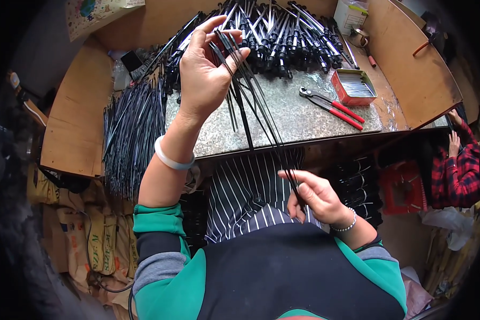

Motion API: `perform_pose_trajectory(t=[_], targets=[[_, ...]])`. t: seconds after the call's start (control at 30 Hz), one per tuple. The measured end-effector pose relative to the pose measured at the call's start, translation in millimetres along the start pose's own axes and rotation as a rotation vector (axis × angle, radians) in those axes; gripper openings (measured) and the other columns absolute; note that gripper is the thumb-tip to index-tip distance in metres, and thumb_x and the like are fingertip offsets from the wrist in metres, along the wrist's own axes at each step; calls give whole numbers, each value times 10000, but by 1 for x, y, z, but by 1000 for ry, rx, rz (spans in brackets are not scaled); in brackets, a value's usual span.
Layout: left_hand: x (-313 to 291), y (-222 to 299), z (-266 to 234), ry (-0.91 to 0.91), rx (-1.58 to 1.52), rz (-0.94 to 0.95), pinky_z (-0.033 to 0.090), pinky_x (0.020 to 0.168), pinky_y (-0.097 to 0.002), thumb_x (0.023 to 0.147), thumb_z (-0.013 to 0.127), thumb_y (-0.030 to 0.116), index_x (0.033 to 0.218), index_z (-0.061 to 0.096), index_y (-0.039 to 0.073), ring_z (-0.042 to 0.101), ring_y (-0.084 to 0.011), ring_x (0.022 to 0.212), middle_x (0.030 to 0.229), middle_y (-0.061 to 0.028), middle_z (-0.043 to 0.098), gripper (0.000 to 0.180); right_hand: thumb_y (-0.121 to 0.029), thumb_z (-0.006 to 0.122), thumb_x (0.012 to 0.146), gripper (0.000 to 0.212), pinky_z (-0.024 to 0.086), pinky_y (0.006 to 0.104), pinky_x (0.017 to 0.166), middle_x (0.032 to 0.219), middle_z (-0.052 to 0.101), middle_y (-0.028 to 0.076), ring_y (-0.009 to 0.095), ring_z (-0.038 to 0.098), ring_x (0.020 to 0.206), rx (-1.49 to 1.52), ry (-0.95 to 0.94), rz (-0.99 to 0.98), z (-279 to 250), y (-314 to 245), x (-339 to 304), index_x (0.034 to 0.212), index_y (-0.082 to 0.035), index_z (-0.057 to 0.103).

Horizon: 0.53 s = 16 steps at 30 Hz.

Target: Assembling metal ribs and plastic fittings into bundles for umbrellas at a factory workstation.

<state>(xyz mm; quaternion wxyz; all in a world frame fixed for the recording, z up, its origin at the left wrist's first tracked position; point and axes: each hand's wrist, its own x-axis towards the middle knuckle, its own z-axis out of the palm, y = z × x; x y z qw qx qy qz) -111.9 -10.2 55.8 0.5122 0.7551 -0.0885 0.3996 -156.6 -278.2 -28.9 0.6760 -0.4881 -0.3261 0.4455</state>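
My left hand (207, 74) is raised over the bench with its fingers closed around the upper part of several long thin black strips (257, 101). They fan out below it and run down toward my lap. Lower down, in front of the bench edge, my right hand (317, 198) pinches the lower ends of some of these strips between thumb and fingers. A dense heap of similar black strips (133, 133) hangs over the bench's front edge at the left.
Black and silver rods (282, 37) are piled at the back of the stone-topped bench (309, 125). Red-handled pincers (333, 106) lie beside a red tin (353, 88) of thin silver pieces. Wooden panels (74, 112) flank the bench. Another person's plaid sleeve (456, 178) shows at the right.
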Motion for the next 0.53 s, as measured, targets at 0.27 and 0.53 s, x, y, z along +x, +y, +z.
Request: perform_pose_trajectory(t=[0.27, 0.53], targets=[[-4, 6, 9, -15, 130, -13, 528, 700, -239, 659, 772, 84, 1007, 491, -8, 609, -108, 785, 873, -82, 618, 457, -145, 343, 963, 276, 241, 157, 322, 555, 389, -6, 23, 279, 371, 213, 164, -91, 7, -39, 45, 1163, 22, 435], [-12, 6, 7, 49, 24, -11, 433, 612, -130, 678, 772, 109, 1032, 482, 46, 537, -35, 674, 766, -12, 587, 462, -178, 372, 959, 318, 256, 153, 315, 558, 466, 19, 20, 299, 348, 139, 208, -157, 7, -34, 48, 1186, 37, 427]])
